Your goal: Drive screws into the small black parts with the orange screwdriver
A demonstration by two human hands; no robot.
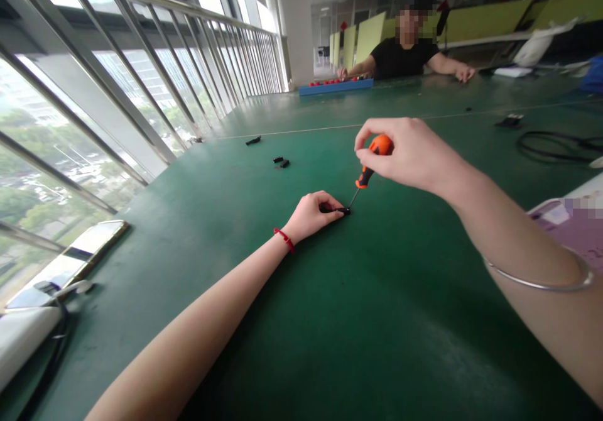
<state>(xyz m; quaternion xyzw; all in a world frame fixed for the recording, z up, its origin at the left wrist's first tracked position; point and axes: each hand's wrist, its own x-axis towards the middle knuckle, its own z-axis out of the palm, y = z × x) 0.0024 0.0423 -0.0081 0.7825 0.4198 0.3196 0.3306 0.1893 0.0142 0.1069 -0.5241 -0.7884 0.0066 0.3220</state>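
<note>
My right hand [400,151] is closed around the orange-and-black handle of a screwdriver [365,176]. The tool leans, its thin metal shaft pointing down and to the left. Its tip meets the end of a small black part [346,210] on the green table, or lies just beside it. My left hand [315,215] pinches that part between thumb and fingers, low on the tabletop. Most of the part is hidden by the fingers, so its exact kind cannot be made out.
Small black pieces [281,163] and another black piece [253,140] lie farther up the green table [301,333]. A phone [70,264] rests by the railing at left. A black cable [556,144] lies at right. Across sits a person [405,60] beside a blue tray [336,88].
</note>
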